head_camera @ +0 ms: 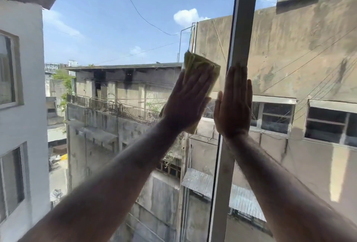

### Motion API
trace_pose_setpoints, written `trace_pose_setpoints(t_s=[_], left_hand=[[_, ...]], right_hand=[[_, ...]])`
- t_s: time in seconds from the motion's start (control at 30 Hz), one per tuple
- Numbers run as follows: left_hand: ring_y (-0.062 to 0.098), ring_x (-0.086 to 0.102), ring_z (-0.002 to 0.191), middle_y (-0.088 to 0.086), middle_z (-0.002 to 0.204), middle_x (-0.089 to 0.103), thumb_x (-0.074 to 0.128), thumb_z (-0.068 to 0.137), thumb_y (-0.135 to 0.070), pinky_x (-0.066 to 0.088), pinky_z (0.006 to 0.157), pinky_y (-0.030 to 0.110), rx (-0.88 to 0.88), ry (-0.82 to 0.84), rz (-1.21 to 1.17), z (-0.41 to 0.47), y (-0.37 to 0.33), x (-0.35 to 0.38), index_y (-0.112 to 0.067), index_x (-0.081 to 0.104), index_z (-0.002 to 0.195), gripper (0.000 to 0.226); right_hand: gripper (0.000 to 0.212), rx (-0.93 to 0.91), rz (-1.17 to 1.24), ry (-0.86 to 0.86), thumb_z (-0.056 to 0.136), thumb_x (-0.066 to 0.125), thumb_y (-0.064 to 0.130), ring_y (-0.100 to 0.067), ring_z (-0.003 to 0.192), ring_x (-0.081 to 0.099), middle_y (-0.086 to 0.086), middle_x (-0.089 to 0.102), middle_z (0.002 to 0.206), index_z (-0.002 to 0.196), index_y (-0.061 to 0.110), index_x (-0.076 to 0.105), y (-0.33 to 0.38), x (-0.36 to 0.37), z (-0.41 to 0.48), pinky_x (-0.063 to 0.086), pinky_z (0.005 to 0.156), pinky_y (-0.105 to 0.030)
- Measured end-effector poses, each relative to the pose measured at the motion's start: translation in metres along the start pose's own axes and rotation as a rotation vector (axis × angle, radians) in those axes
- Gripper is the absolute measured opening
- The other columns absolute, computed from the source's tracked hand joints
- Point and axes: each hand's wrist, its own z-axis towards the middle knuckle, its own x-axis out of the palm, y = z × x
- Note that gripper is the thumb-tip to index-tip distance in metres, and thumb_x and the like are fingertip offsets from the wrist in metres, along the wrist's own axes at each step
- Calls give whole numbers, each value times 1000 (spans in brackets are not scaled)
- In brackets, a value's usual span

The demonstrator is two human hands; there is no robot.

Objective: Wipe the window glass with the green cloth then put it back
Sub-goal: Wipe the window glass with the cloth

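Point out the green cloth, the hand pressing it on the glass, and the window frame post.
green cloth [207,67]: head view, on its bare upper part above the fingers.
left hand [186,104]: head view, on the back of the hand.
window frame post [245,19]: head view, on its upper stretch.

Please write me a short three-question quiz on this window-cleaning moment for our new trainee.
1. True or false: the right hand presses the green cloth to the glass.
2. Which hand lies flat over the window frame? A) left B) right C) neither
3. Fill in: the cloth sits under the ____ hand, on the pane to the left of the frame.

Key: 1. False; the left hand presses it. 2. B. 3. left.
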Motion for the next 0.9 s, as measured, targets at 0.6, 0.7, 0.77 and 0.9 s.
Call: trace_pose_setpoints(t_s=[0.6, 0.7, 0.77, 0.9], left_hand=[[34, 12, 163, 16, 174, 17, 30, 109, -58, 19, 131, 60, -182, 104, 59, -12, 50, -24, -7, 18, 165, 77], [31, 13, 163, 14, 175, 18, 35, 110, -53, 23, 129, 60, 63, 178, 105, -61, 58, -24, -11, 17, 165, 71], [30, 13, 163, 13, 175, 19, 38, 111, -46, 24, 129, 60, 48, 144, 115, -77, 93, -34, -14, 14, 166, 68], [28, 12, 164, 12, 175, 17, 36, 111, -39, 21, 131, 58, -467, -25, 121, -58, 129, -48, -12, 12, 166, 65]], right_hand=[[62, -10, -47, 4, 113, 35, 23, -31, 167, 14, -19, 15, 177, 167, 0, 17, 0, 1, -2, 20, 136, -49], [62, -17, -55, 12, 113, 34, 24, -32, 167, 14, -20, 15, 177, 167, -1, 17, 0, -1, -2, 20, 136, -49], [63, -15, -59, 16, 113, 33, 26, -31, 167, 13, -19, 14, 178, 168, 0, 15, 1, -2, -1, 20, 136, -49], [63, -12, -52, 6, 114, 34, 26, -31, 167, 14, -19, 14, 178, 168, 1, 15, 1, 0, -1, 21, 136, -50]])
